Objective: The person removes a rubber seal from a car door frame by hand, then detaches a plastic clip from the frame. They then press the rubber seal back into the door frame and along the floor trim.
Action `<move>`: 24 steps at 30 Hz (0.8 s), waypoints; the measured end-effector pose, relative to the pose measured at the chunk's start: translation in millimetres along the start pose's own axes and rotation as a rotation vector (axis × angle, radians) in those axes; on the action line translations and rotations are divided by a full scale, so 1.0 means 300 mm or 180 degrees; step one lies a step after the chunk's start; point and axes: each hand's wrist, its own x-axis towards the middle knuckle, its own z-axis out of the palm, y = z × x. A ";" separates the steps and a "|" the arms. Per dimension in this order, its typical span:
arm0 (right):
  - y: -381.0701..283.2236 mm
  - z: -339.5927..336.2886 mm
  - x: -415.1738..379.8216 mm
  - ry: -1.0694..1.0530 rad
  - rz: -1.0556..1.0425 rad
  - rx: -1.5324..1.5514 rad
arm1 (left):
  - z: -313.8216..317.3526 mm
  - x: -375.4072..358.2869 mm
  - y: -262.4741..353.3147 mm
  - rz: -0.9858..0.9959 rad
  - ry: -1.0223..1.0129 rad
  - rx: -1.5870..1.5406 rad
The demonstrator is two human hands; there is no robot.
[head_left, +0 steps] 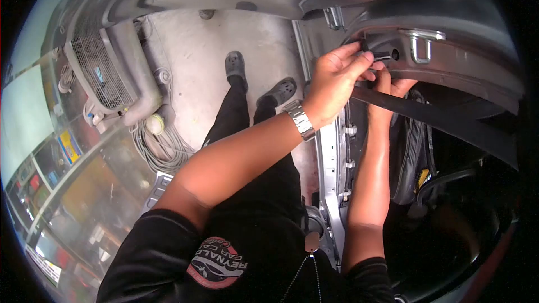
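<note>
My left hand, with a metal watch on its wrist, pinches a small dark part between thumb and fingers. The part lies beside a round hole in the grey car body frame. Just below it is my right hand, its fingers bent up at the frame's edge; what they hold, if anything, is hidden. A metal loop sits on the frame to the right of both hands. A wide black strip runs from near my right hand toward the lower right.
The car's dark interior fills the lower right, with a door sill along it. At left, a car bumper with a mesh grille lies by coiled hose and a glass cabinet. My clogs stand on the floor.
</note>
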 end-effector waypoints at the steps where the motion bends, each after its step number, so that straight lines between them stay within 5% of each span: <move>1: -0.007 0.001 -0.004 0.0018 0.0108 0.0110 | 0.002 -0.002 0.010 -0.0043 -0.0020 -0.0017; 6: -0.032 0.008 -0.006 -0.0019 0.0067 -0.0050 | -0.016 0.005 0.007 -0.0259 -0.0058 -0.0055; 24: -0.022 -0.002 0.004 -0.0051 -0.0019 -0.0247 | -0.007 0.001 0.012 0.0849 -0.0202 0.0997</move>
